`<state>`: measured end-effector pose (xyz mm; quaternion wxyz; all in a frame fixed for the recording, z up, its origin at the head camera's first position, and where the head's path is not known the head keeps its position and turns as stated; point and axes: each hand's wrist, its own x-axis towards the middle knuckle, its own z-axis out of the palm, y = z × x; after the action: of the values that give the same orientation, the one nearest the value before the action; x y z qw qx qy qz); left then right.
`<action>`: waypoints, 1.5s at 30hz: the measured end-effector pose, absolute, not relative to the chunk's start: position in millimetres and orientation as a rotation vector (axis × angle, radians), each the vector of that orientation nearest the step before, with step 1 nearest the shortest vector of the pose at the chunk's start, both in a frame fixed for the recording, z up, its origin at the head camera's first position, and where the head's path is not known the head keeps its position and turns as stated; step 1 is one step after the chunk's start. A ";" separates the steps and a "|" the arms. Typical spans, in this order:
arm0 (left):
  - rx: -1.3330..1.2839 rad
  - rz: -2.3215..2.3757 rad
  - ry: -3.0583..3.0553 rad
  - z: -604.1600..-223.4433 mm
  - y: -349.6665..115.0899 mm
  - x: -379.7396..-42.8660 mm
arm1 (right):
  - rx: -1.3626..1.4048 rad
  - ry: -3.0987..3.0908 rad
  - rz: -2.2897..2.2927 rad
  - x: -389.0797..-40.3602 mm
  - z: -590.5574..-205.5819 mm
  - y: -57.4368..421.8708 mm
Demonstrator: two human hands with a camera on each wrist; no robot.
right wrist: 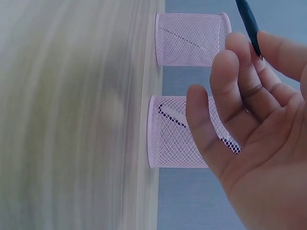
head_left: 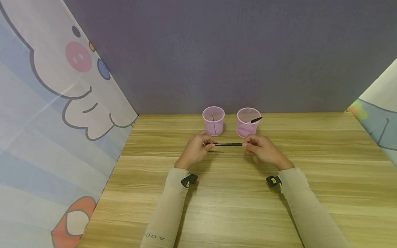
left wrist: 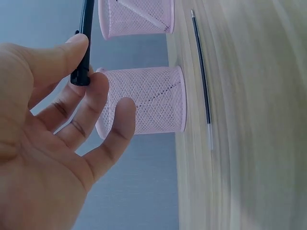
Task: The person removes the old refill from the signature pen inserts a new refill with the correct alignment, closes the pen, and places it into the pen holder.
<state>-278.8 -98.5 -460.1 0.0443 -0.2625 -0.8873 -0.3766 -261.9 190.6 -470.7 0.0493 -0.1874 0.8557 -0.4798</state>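
A black pen (head_left: pixel 228 144) is held level above the table between both hands. My left hand (head_left: pixel 198 148) pinches its clip end between thumb and fingers, the other fingers loosely bent. At the opposite end, my right hand (head_left: pixel 262 148) pinches the pen near its pointed tip, which shows in the right wrist view. Below the pen, a thin ink refill (left wrist: pixel 201 72) with a dark tube and a clear end lies on the wood, close to the left hand. Just beyond the hands stand two pink mesh cups, a left cup (head_left: pixel 209 129) and a right cup (head_left: pixel 242 131).
Inside the left cup leans a thin dark stick (head_left: pixel 214 123). A pen (head_left: pixel 256 120) with a black end leans out over the right cup's rim. Behind the wooden table (head_left: pixel 236 212) rises a grey wall (head_left: pixel 221 51), with a cartoon-print curtain (head_left: pixel 28 148) at the left.
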 end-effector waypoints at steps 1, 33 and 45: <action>-0.799 -1.152 -2.710 -459.9 -98.1 -278.7 | -0.567 2.615 -1.465 -261.9 -470.6 190.6; -0.802 -1.164 -2.661 -441.6 -96.1 -284.0 | -0.579 2.745 -1.533 -260.3 -448.9 201.3; -0.854 -1.126 -2.657 -438.8 -96.8 -291.4 | -0.488 2.762 -1.504 -250.3 -421.0 193.6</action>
<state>-291.4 -96.8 -438.8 0.0661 -0.2830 -0.8810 -0.3735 -250.3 193.6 -421.0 -0.0202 -0.1532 0.8677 -0.4725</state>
